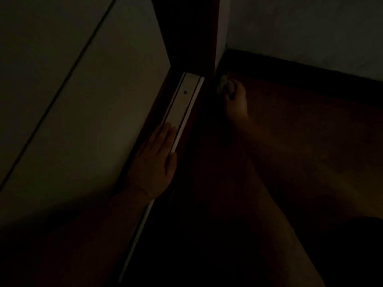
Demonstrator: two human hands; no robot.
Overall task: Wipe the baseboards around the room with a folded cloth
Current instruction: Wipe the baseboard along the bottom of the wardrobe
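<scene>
Left hand: the left hand (154,160) is lying flat, fingers straight and close together, palm pressing on the pale edge of a door (184,100); the thumb is resting along the door's white strip; the forearm is running down to the lower left
Right hand: the right hand (235,102) is reaching forward with the arm nearly straight; its fingers are curling round a bunched cloth (224,85), gripping it
Cloth: it is sitting low in the corner, just beside the dark door frame (192,38) and near the baseboard (300,71); whether it is touching either cannot be told in this dim light
Edges: the dark baseboard is running along the foot of the pale wall (310,27) from the corner out to the right
Open room: brown floor (300,131) is stretching right of the right arm
Writing: 1 small dark dot is showing on the door edge; no lettering can be read
</scene>
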